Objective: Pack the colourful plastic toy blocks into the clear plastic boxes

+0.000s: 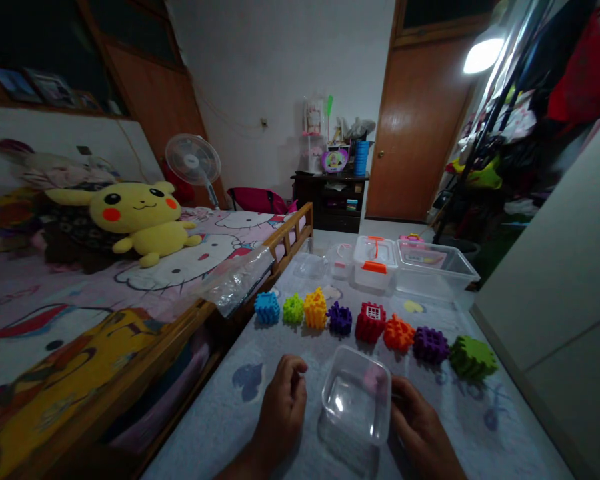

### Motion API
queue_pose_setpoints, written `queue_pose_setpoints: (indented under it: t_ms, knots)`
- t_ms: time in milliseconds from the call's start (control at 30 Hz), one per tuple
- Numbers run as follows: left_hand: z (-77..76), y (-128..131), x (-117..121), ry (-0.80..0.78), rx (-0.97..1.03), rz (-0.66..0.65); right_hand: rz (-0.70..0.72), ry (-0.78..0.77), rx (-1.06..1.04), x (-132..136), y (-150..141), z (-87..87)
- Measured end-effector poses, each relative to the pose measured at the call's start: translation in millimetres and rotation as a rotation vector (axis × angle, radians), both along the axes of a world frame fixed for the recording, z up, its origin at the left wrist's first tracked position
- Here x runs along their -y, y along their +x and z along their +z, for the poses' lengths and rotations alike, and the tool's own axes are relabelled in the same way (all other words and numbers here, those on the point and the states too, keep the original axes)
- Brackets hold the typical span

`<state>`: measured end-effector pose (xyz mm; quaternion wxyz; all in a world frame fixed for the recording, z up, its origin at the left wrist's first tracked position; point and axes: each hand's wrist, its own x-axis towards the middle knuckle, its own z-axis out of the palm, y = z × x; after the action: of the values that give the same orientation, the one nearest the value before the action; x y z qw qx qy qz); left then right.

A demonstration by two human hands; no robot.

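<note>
Toward the near edge of the cloth-covered table point(220, 433): one clear tub point(356, 401), between the person's two hands and nearer the right one.
Tub's direction: mouth upward, facing the camera; the rim is nearly square with rounded corners, so no long axis stands out. Whether its base rests flat on the cloth cannot be told.
Right hand point(423, 421): at the tub's right side, fingers against the wall; how firmly they grip cannot be told.
Left hand point(284, 403): fingers loosely curled, thumb side toward the tub, a gap between hand and rim.
Block pieces: eight, in one row from the left edge across to the right: light blue point(267, 308), lime point(293, 309), yellow point(315, 309), dark purple point(340, 319), red point(371, 323), orange point(399, 333), purple point(431, 345), green point(473, 357).
Row's slant: its right end lies closer to the near edge than its left end.
Far edge: one lidded box point(375, 257) with orange fittings, one large clear bin point(437, 283) beside it toward the right corner.
Edges: wooden bed rail point(260, 267) along the left, pale cabinet point(545, 280) along the right.
Room: cloth stretches between row and boxes, left of the left hand, and into the near right corner.
</note>
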<state>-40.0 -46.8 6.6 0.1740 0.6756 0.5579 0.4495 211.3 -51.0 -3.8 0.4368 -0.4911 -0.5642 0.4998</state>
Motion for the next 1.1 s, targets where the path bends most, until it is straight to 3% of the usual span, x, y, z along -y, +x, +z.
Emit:
queue_pose_setpoints:
  t_ms: [167,300,567,1100]
  knots:
    - [-7.4,3,-8,-0.222,0.052,-0.067,0.069,-0.006,0.002,3,0,-5.0]
    - [-10.1,5,-7,-0.283,0.037,-0.125,0.145,0.074,0.192,7,7,-22.5]
    - [-13.8,7,-4,-0.224,-0.111,-0.284,0.288,0.171,0.474,10,13,-33.7]
    - [-9.8,8,1,-0.191,-0.164,-0.288,0.192,0.204,0.479,9,7,-35.9]
